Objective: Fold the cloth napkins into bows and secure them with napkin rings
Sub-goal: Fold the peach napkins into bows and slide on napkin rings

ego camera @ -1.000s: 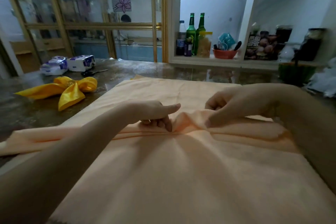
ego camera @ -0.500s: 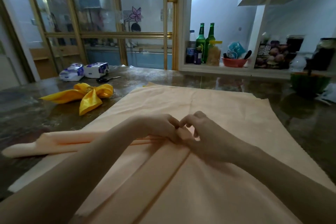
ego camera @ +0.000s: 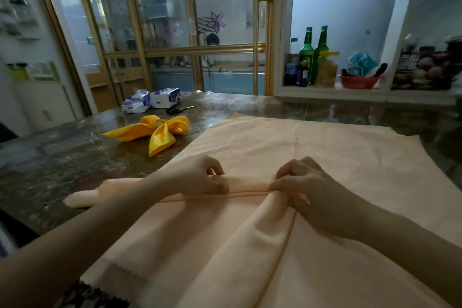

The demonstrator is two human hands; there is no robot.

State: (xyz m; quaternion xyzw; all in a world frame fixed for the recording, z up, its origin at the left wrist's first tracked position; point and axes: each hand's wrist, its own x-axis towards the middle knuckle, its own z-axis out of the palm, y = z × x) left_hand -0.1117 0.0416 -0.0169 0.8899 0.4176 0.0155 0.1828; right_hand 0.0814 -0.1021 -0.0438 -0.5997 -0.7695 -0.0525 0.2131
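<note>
Peach cloth fills the near half of the view. One large peach napkin point(ego camera: 300, 147) lies spread on a dark marbled table point(ego camera: 62, 157), its nearest edge cut in a zigzag. Two bare forearms reach in from the bottom corners.

The left hand point(ego camera: 200, 177) curls fingers and thumb round a folded band of the napkin and pinches it. The right hand point(ego camera: 302, 182), a little way along the same band, pinches it too, fingers bent over gathered folds. Between the hands the band runs level across the cloth. Beyond the left hand it trails onto bare table as a narrow folded tail.

This looks like the pleating step, about partway: the cloth beyond the hands lies flat and unfolded. The next move probably calls for both hands to take up the next width evenly and keep the pleats stacked. Only then can the strip be looped and ringed. No spare ring is in view.

Further back on the left rests one finished yellow bow point(ego camera: 155, 132), cinched by one gold napkin ring point(ego camera: 160, 123). Behind it sit two tissue packs point(ego camera: 136, 105) and one pair of scissors point(ego camera: 180, 109). At the far right, a white shelf point(ego camera: 332, 94) holds two green bottles point(ego camera: 306, 55) and one red bowl point(ego camera: 358, 81), among other items too blurred to count.
</note>
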